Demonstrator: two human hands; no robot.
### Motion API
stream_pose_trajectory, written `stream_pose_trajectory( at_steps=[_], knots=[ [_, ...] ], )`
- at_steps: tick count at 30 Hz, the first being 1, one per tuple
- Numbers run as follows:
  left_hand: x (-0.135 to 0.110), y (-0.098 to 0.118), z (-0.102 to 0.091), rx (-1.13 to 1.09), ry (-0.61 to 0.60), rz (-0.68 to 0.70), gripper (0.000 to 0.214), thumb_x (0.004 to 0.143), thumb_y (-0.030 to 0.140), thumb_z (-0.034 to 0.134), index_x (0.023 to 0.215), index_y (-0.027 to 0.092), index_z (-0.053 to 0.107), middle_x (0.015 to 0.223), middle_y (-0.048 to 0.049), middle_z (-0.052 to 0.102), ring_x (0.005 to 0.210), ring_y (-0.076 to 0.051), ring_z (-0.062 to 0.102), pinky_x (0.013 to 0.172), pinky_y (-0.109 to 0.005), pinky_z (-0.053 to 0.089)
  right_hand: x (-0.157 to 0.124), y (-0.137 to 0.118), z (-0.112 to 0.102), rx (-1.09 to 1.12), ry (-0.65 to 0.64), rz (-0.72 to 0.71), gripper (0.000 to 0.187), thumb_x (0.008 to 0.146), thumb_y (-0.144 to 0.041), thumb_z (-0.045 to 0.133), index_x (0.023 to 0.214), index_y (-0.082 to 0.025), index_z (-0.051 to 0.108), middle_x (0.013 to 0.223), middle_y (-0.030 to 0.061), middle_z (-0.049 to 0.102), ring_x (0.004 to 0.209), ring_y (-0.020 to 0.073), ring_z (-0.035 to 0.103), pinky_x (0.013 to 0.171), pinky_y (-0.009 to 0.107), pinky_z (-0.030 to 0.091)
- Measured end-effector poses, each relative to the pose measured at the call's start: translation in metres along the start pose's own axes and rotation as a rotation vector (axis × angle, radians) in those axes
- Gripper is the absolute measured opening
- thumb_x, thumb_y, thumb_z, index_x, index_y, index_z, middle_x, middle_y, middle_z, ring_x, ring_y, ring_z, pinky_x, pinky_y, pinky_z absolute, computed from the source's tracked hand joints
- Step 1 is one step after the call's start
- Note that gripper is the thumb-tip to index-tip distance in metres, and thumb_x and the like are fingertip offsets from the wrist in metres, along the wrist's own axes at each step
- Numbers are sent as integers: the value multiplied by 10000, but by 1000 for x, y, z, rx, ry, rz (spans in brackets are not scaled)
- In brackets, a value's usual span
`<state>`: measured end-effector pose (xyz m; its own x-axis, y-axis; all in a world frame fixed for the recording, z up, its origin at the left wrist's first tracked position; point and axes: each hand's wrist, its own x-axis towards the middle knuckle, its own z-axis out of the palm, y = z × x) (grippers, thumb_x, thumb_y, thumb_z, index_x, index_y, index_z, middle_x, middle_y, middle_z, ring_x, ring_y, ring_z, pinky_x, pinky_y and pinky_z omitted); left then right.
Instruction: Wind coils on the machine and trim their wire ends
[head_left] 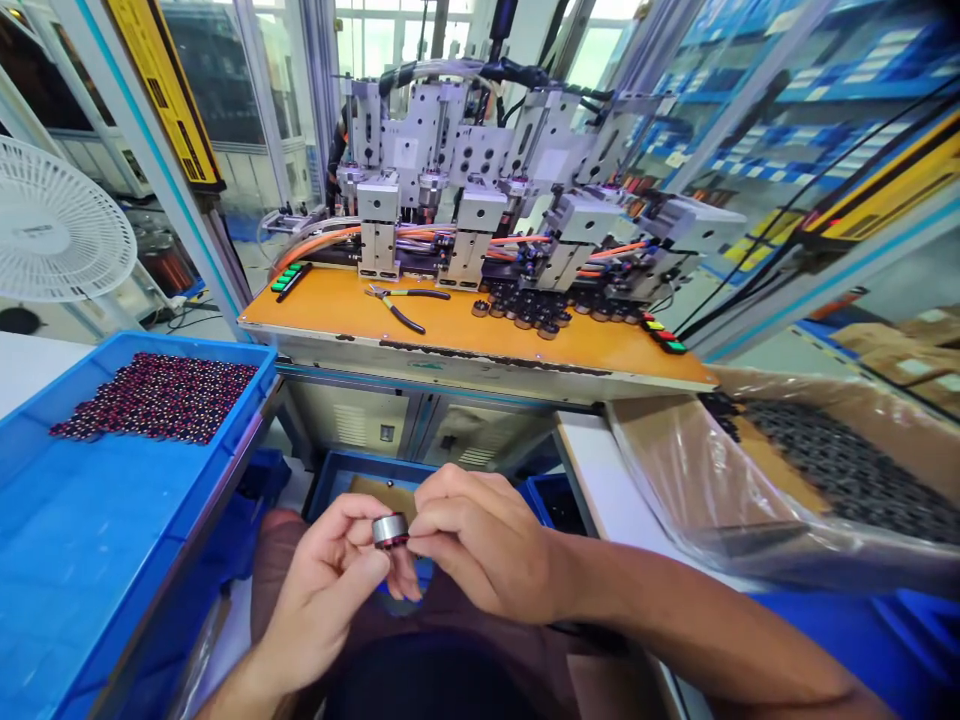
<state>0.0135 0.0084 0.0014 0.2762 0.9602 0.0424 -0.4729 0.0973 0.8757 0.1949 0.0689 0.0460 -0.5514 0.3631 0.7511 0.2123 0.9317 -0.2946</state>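
Short silver metal cylinder [388, 531], at six o'clock from orange flat worktop [322, 308]: left hand [330, 575] pinching it, right hand [487, 540] fingers pressed together at its three-o'clock edge; slack fingertip hold could drop it

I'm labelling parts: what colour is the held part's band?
The band is silver; see the head view.

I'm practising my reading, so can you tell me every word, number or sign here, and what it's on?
None can be read clearly.
White round plastic fan: small print at its middle, too blurred.
Yellow upright bar at the left: small markings, too small.
Blue storage bins at upper right: pale labels, too blurred.
Brown cardboard boxes at far right: pale labels, too blurred.
Silver round metal part: no writing shows.
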Motion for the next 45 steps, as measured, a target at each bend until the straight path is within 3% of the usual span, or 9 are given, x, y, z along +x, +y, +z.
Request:
stream_pose_trajectory(
  at_steps=[4, 8, 12, 16, 23, 29, 33, 40, 45],
  knots=[
    [-2, 1, -2, 34, 110, 166, 152, 832, 173, 728, 928, 241, 632, 1064, -14, 698, 817, -148, 715, 747, -269, 571, -3, -1, 3, 28, 20, 144, 138, 999, -182, 469, 884, -192, 545, 757, 12, 620, 709, 123, 587, 627, 226, 468],
    [3, 2, -4, -157, 99, 237, 246, 741, 281, 824, 853, 239, 609, 1064, -13, 705, 1091, -225, 672, 921, -334, 544, -2, 1, 4, 178, 24, 206, 141, 984, -178, 490, 854, -194, 540, 762, 15, 598, 711, 126, 568, 629, 230, 468],
    [9, 0, -3, -177, -5, 20, 419, 840, 514, 682, 1118, 201, 648, 1083, -102, 719, 978, -198, 680, 841, -292, 541, -1, 4, 3, 237, 12, 115, 119, 980, -154, 474, 880, -192, 526, 760, 19, 590, 711, 130, 558, 629, 237, 468],
    [9, -2, -2, -117, -118, -119, 360, 893, 485, 628, 1020, 150, 662, 757, -67, 725, 687, -152, 667, 674, -260, 517, -2, 6, 2, 205, -17, 125, 129, 982, -162, 480, 866, -192, 527, 759, 15, 582, 694, 121, 559, 609, 223, 456],
    [3, -5, -3, 66, 153, 77, 83, 884, 247, 676, 916, 202, 614, 915, -40, 723, 729, -158, 697, 692, -276, 558, -5, 5, 2, 146, 40, 151, 142, 990, -181, 465, 862, -198, 524, 752, 13, 586, 695, 129, 549, 628, 237, 454],
    [2, -4, -1, 179, 283, 286, 179, 787, 117, 754, 834, 214, 611, 963, -18, 722, 793, -140, 696, 737, -251, 580, -7, -2, 7, 206, 91, 219, 120, 961, -152, 505, 851, -191, 532, 768, 16, 591, 711, 125, 541, 638, 235, 450],
    [4, -2, -1, 267, 342, 351, 361, 721, 78, 807, 1010, 271, 708, 969, -9, 754, 884, -131, 719, 793, -192, 572, -8, -15, 10, 345, 134, 446, 136, 937, -153, 547, 807, -177, 575, 737, 4, 582, 687, 109, 538, 645, 230, 448],
    [5, -2, -9, 313, 258, 380, 261, 746, 82, 783, 935, 261, 769, 1117, -44, 754, 1055, -212, 708, 898, -309, 594, -10, -22, 19, 975, 15, 997, 303, 823, -402, 690, 710, -157, 551, 632, -31, 532, 551, 74, 473, 526, 206, 387],
    [5, -6, -15, 315, 197, 419, 309, 749, 46, 773, 961, 271, 759, 1113, -16, 769, 1078, -204, 715, 937, -289, 582, -12, -13, 21, 1161, -104, 1112, 391, 756, -479, 758, 833, -136, 587, 627, -26, 575, 532, 76, 534, 528, 200, 439]
  ],
)
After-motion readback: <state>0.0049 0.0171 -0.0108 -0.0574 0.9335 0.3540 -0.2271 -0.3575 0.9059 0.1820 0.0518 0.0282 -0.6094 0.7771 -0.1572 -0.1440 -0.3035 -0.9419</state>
